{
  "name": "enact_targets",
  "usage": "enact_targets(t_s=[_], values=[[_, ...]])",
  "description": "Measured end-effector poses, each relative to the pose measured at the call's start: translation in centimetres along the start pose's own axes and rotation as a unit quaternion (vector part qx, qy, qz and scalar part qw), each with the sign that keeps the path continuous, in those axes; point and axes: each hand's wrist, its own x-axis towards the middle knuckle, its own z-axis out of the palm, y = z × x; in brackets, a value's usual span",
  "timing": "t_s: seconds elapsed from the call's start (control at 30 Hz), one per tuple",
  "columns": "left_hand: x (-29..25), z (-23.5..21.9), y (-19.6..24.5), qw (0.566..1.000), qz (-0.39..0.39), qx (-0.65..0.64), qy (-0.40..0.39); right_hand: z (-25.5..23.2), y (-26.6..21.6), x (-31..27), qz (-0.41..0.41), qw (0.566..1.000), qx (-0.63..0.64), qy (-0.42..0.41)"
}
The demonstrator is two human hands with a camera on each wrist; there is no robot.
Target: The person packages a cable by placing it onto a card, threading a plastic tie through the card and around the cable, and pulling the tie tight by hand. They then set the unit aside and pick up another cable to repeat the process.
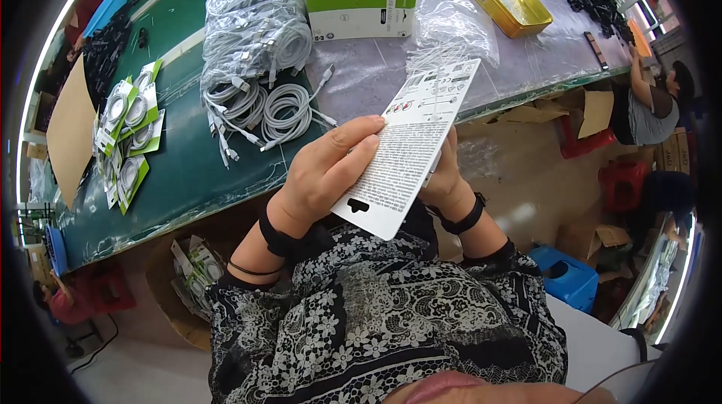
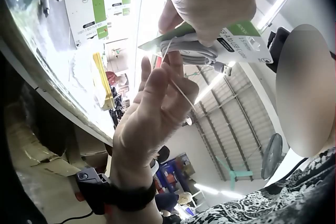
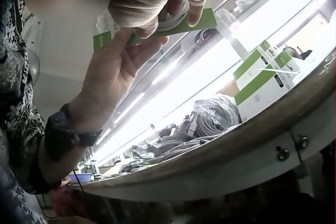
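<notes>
My left hand [image 1: 323, 167] grips a white and green printed card [image 1: 410, 141] by its near left edge, with the text-covered back facing up in the head view. Against the card's underside lies a coiled white USB cable [image 2: 197, 53], which the left wrist view shows. Beneath the card, my right hand [image 1: 445, 178] is partly hidden in the head view. Seen from the left wrist, my right hand [image 2: 152, 103] pinches a thin white tie [image 2: 181, 94] between thumb and fingers, close beside the coil.
Bagged cables [image 1: 256, 13] and loose coils [image 1: 289, 114] lie ahead on the table. Beside them stands a stack of green-and-white cards [image 1: 357, 9]. A gold tray [image 1: 538, 28] holds thin white strips. Carded cables [image 1: 128, 129] lie left. Another person [image 1: 650, 114] sits at the far right.
</notes>
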Motion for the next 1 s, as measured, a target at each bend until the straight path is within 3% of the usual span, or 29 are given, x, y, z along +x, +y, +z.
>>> enact_targets(t_s=[0.1, 0.23, 0.3, 0.37, 0.4, 0.43, 0.47, 0.5, 0.53, 0.6, 0.77, 0.87, 1.0], values=[[-0.1, 0.2, 0.2, 1.0, -0.02, -0.016, 0.003, -0.2, 0.2, -0.2, -0.031, 0.999, -0.035, -0.026], [-0.5, 0.2, 0.3, 0.996, -0.084, -0.041, 0.004, -0.4, -0.5, 0.7, 0.024, 0.999, 0.03, 0.029], [-1.2, 0.5, 0.6, 0.992, -0.115, -0.051, -0.004, -0.8, -0.7, 1.0, 0.117, 0.976, 0.178, 0.049], [-2.8, 1.5, 0.8, 0.954, -0.256, -0.136, 0.075, -0.9, -1.6, 1.5, 0.169, 0.951, 0.25, 0.069], [-3.1, 1.8, 1.0, 0.923, -0.323, -0.175, 0.112, -0.6, -2.3, 2.1, 0.237, 0.923, 0.285, 0.098], [-3.1, 2.1, 1.0, 0.923, -0.325, -0.176, 0.102, -0.4, -3.0, 2.9, 0.304, 0.889, 0.318, 0.126], [-2.9, 2.4, 1.0, 0.89, -0.356, -0.249, 0.139, -0.5, -3.5, 3.3, 0.367, 0.848, 0.35, 0.152], [-2.6, 2.8, 1.1, 0.848, -0.384, -0.319, 0.176, -0.7, -3.5, 3.5, 0.373, 0.845, 0.349, 0.158], [-2.5, 3.0, 1.2, 0.799, -0.409, -0.386, 0.213, -0.8, -3.2, 3.7, 0.324, 0.896, 0.278, 0.126], [-2.4, 3.2, 1.3, 0.788, -0.42, -0.396, 0.214, -0.9, -2.7, 4.1, 0.215, 0.967, 0.128, 0.052], [-2.3, 3.5, 1.1, 0.756, -0.419, -0.44, 0.244, -1.4, -3.6, 4.2, 0.274, 0.948, 0.141, 0.077], [-2.1, 3.6, 1.1, 0.747, -0.41, -0.46, 0.248, -1.5, -2.7, 4.2, 0.13, 0.99, 0.004, 0.056], [-2.0, 3.7, 1.1, 0.749, -0.404, -0.465, 0.243, -2.0, -2.8, 4.9, 0.121, 0.992, -0.014, 0.024]])
